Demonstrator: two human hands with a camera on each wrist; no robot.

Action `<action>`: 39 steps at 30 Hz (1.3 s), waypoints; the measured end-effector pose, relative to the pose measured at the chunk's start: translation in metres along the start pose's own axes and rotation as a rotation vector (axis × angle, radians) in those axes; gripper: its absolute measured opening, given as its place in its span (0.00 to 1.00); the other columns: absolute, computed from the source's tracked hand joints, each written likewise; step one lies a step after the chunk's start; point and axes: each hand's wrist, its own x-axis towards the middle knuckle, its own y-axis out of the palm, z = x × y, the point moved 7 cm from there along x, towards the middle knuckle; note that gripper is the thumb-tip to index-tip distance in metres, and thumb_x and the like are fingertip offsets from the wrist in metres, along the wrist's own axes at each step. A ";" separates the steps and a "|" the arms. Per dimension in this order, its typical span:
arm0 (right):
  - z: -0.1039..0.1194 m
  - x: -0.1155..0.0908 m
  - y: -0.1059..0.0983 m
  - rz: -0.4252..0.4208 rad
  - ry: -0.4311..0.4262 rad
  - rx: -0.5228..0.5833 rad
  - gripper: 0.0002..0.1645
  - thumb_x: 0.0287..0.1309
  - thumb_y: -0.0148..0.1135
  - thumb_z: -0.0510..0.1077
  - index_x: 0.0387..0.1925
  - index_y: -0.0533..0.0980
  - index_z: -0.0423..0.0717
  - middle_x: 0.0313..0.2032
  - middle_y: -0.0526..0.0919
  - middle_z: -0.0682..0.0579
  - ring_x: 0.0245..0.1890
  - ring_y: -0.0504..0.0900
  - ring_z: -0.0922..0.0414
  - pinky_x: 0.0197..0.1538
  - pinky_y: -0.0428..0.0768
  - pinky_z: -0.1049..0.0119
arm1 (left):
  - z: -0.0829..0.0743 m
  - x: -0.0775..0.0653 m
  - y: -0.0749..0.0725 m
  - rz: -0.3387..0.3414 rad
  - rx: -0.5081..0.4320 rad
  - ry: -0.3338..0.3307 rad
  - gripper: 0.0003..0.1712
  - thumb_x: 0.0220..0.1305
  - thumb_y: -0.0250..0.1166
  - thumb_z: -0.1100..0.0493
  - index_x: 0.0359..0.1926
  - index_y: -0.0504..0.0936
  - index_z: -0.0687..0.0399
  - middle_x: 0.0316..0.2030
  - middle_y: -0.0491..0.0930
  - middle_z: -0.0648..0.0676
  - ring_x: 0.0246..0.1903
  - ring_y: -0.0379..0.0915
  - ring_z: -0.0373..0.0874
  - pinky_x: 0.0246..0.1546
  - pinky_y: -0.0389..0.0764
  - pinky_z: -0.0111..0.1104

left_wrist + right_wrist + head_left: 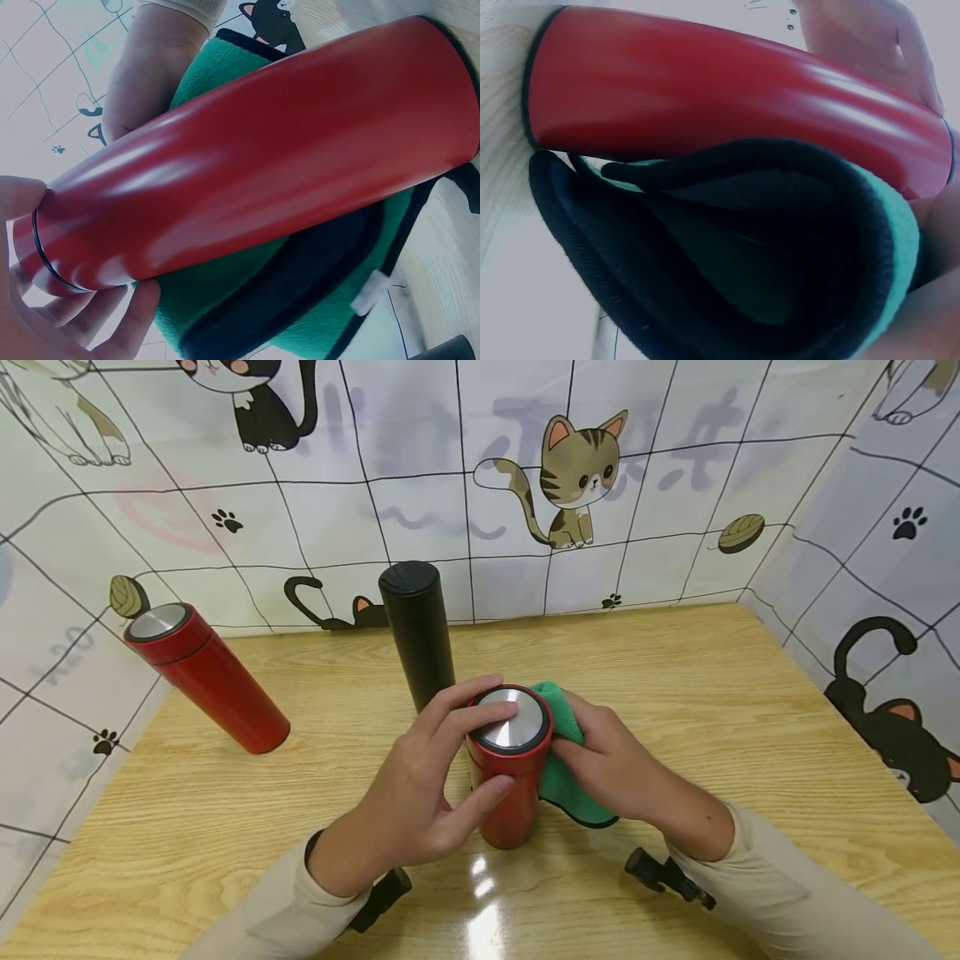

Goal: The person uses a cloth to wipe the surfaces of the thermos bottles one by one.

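A red thermos [507,806] with a silver-topped lid stands on the table in front of the person. Around its lid end curl the thumb and fingers of the left hand [408,797], with one fingertip on the silver top. The right hand [615,764] holds a green cloth [573,793] with black edging against the thermos's right side. In the left wrist view the cloth [217,71] spreads behind the red body [255,157]. Folded into a loop, the cloth [885,225] hides part of the right fingers in the right wrist view.
Behind the left hand stands a black thermos [416,631], its lower part partly covered. A second red thermos [217,685] stands at the left on the wooden table [675,677]. Cat-patterned sheeting [420,460] rises at the back and both sides.
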 end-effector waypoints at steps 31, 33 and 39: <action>-0.002 0.000 -0.008 -0.092 0.035 -0.070 0.24 0.68 0.48 0.31 0.61 0.73 0.50 0.52 0.84 0.52 0.48 0.84 0.56 0.50 0.85 0.61 | 0.010 -0.004 0.010 -0.037 0.010 -0.139 0.44 0.55 0.74 0.49 0.68 0.63 0.58 0.61 0.70 0.58 0.57 0.74 0.47 0.54 0.81 0.36; -0.001 -0.001 -0.012 -0.139 0.046 -0.084 0.24 0.67 0.48 0.31 0.61 0.74 0.51 0.52 0.84 0.52 0.48 0.83 0.56 0.49 0.85 0.60 | 0.014 -0.006 0.012 -0.032 -0.023 -0.196 0.49 0.54 0.74 0.49 0.69 0.59 0.59 0.59 0.73 0.56 0.55 0.74 0.45 0.52 0.81 0.35; 0.007 -0.006 -0.025 -0.293 0.048 -0.139 0.21 0.69 0.50 0.34 0.60 0.75 0.48 0.53 0.83 0.52 0.51 0.81 0.60 0.51 0.84 0.63 | 0.026 -0.015 0.024 0.010 -0.153 -0.408 0.57 0.46 0.81 0.49 0.69 0.55 0.54 0.59 0.75 0.49 0.58 0.74 0.41 0.54 0.81 0.37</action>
